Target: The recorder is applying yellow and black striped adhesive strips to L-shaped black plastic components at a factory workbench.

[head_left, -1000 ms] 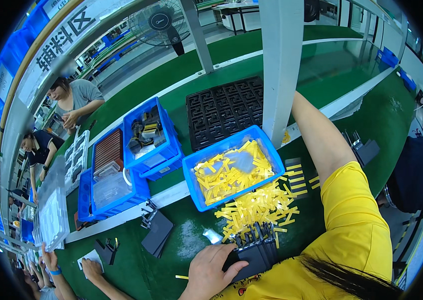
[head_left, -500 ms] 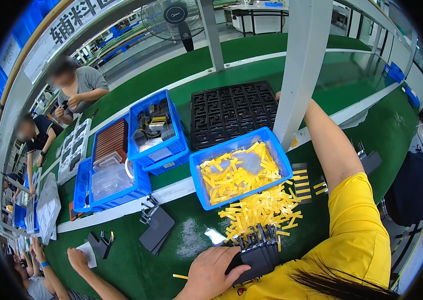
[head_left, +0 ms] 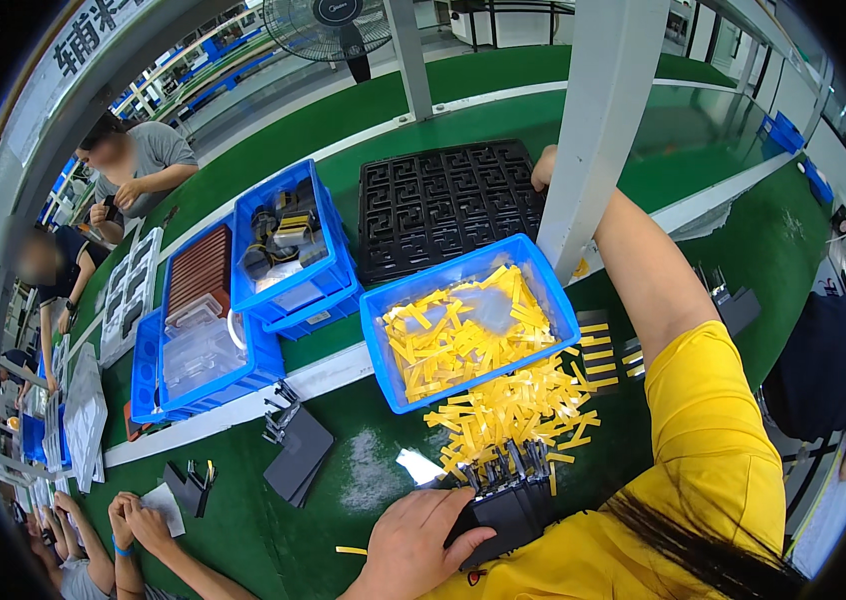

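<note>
My left hand (head_left: 419,541) rests on a black flat part (head_left: 505,506) with metal clips at the near edge of the green table, gripping its left side. My right hand (head_left: 543,166) reaches far out and touches the edge of a black slotted tray (head_left: 443,200), partly hidden behind a white post (head_left: 593,130). A pile of yellow strips (head_left: 513,410) lies loose just beyond the black part. A blue bin (head_left: 543,290) holding more yellow strips stands behind that pile.
Two more blue bins (head_left: 288,300) (head_left: 153,370) with parts stand to the left. Black parts (head_left: 295,450) (head_left: 186,485) lie on the table. Another person's hands (head_left: 138,520) work at the lower left; other people sit further left. A fan (head_left: 328,20) stands behind.
The view has shifted slightly; my right arm stays stretched toward the black tray and my left hand stays on the black part.
</note>
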### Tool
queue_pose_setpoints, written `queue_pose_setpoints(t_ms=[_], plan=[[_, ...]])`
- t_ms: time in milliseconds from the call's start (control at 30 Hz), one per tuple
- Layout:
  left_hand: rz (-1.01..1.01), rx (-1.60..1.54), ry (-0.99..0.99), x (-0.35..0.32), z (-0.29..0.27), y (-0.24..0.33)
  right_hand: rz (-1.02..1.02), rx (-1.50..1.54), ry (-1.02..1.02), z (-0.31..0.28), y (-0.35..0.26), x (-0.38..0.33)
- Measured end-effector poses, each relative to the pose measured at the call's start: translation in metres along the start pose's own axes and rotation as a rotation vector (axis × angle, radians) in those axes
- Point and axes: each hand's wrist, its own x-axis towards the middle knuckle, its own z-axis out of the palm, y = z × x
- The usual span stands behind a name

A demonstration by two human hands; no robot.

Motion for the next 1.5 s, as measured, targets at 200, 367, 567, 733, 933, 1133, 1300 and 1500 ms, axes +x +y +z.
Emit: queue_pose_setpoints(t_ms=[200,367,567,733,933,1133,1300,1500], plan=[[0.004,0.001,-0.004,-0.003,-0.001,0.000,-0.018,0.084,-0.012,0.020,-0.018,-0.015],[0.015,0.000,-0.012,-0.003,0.000,-0.003,-0.015,0.152,-0.015,0.013,-0.029,-0.016],[0.029,-0.020,-0.012,0.000,-0.002,-0.004,-0.008,0.245,-0.016,-0.010,-0.038,-0.026],[0.038,-0.014,-0.014,-0.001,-0.001,-0.005,-0.030,0.332,-0.022,-0.007,-0.051,-0.043],[0.042,0.007,-0.028,-0.004,-0.001,0.000,-0.064,0.430,-0.018,-0.007,-0.076,-0.061],[0.071,0.006,-0.029,-0.008,0.002,-0.008,-0.112,0.514,-0.021,0.007,-0.109,-0.071],[0.085,0.033,-0.022,-0.008,0.001,-0.006,-0.122,0.175,-0.001,-0.011,-0.097,-0.088],[0.094,0.012,-0.021,-0.010,-0.001,-0.004,-0.128,-0.001,0.004,-0.015,-0.101,-0.093]])
